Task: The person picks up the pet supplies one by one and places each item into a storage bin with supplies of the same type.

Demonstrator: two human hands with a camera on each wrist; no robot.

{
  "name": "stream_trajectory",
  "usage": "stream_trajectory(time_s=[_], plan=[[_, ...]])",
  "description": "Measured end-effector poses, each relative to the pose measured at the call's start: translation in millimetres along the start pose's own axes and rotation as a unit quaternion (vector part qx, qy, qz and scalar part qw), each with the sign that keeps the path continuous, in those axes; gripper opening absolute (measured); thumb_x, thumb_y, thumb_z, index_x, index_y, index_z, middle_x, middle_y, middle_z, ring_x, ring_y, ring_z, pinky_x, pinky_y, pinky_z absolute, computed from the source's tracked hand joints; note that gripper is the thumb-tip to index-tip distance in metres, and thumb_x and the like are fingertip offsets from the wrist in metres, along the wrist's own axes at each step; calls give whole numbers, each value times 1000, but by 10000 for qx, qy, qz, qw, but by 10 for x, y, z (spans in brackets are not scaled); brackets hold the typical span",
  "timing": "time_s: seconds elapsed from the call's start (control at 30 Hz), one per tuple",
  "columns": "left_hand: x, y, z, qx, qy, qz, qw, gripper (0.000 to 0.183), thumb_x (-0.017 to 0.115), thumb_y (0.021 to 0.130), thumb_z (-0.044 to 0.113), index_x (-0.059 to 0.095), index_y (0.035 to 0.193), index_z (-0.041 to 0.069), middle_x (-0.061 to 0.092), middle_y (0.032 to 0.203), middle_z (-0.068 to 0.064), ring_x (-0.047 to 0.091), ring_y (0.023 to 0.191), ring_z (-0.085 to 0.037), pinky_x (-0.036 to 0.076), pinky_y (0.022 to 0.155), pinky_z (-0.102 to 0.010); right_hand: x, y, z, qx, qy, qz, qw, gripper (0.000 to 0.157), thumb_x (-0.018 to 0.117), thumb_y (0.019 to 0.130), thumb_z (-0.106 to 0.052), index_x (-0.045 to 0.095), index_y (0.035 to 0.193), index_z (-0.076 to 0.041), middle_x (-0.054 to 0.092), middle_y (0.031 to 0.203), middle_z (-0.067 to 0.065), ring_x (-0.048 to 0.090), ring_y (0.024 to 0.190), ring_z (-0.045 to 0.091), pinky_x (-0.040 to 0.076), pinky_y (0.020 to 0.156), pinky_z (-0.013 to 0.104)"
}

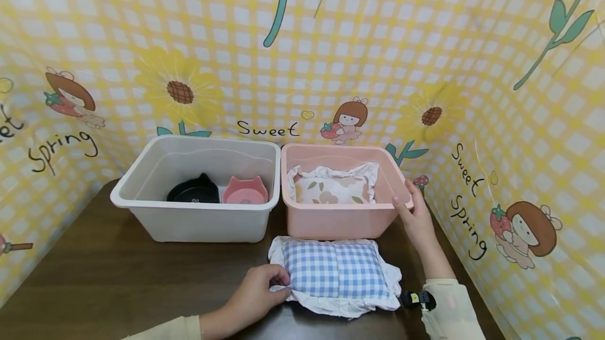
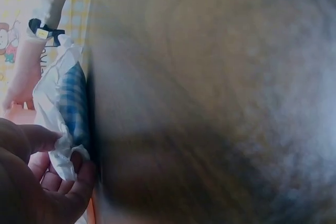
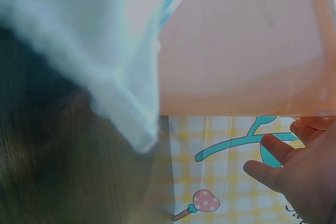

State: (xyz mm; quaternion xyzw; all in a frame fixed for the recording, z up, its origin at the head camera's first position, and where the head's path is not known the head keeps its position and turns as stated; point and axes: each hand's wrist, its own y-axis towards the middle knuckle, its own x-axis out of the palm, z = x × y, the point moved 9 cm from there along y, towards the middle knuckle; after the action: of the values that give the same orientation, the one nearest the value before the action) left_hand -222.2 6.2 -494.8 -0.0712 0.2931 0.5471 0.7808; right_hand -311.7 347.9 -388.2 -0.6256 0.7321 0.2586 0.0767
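Observation:
A small blue-and-white checked pillow point(image 1: 335, 271) with a white ruffled edge lies on the table in front of the bins. My left hand point(image 1: 255, 290) pinches the ruffle at its left side, and the left wrist view shows thumb and fingers on the white frill point(image 2: 65, 156). At the front right corner of the pink bin point(image 1: 333, 223), my right hand point(image 1: 418, 222) grips the rim, thumb over the edge. Two of its fingers stick out straight beside the bin in the right wrist view. Inside that bin sits a floral ruffled pillow point(image 1: 333, 188).
Left of the pink bin stands a white bin point(image 1: 203, 223), holding a black cat-eared dish point(image 1: 194, 191) and a pink one point(image 1: 246, 191). Yellow checked cloth point(image 1: 302, 67) walls in the dark wooden table point(image 1: 118, 282) at the back and sides.

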Motion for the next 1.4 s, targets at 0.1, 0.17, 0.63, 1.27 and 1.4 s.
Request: stream_trajectory(time_s=[0.1,0.17,0.63,1.27,1.4], plan=[[6,14,1,29,-114,-88,9999,15,76,79,11,63,77,20,64,79,15,62,82,-1,54,76,-24,-10,26,56,15,39,23,10000,67,57,97,-28,24,151,-7,33,152,19,38,136,39,31,108,57],[10,24,-9,-15,-166,-120,9998,14,75,79,11,64,78,19,63,78,16,61,83,-1,54,77,-24,-20,53,140,43,38,54,10000,67,57,97,-30,24,152,-11,34,153,17,38,136,38,31,109,56],[-109,-28,-14,-94,-937,151,9954,10,78,79,15,69,80,20,68,83,5,61,81,-6,53,73,-25,-45,123,336,23,-105,150,9998,67,55,97,-38,24,152,-18,34,153,13,38,137,34,30,111,53],[-429,-61,293,-307,-1807,295,9826,13,81,77,21,71,83,16,68,88,-1,58,74,-7,54,62,-24,5,148,265,88,17,138,9999,66,56,97,-34,25,152,-15,31,155,14,36,138,36,32,110,53],[-449,-55,345,-492,-1923,245,9798,15,81,77,22,70,84,14,68,89,-3,59,74,-8,54,63,-25,-28,162,359,106,-167,146,9997,67,56,96,-40,24,152,-21,32,155,11,37,138,32,33,110,51]])
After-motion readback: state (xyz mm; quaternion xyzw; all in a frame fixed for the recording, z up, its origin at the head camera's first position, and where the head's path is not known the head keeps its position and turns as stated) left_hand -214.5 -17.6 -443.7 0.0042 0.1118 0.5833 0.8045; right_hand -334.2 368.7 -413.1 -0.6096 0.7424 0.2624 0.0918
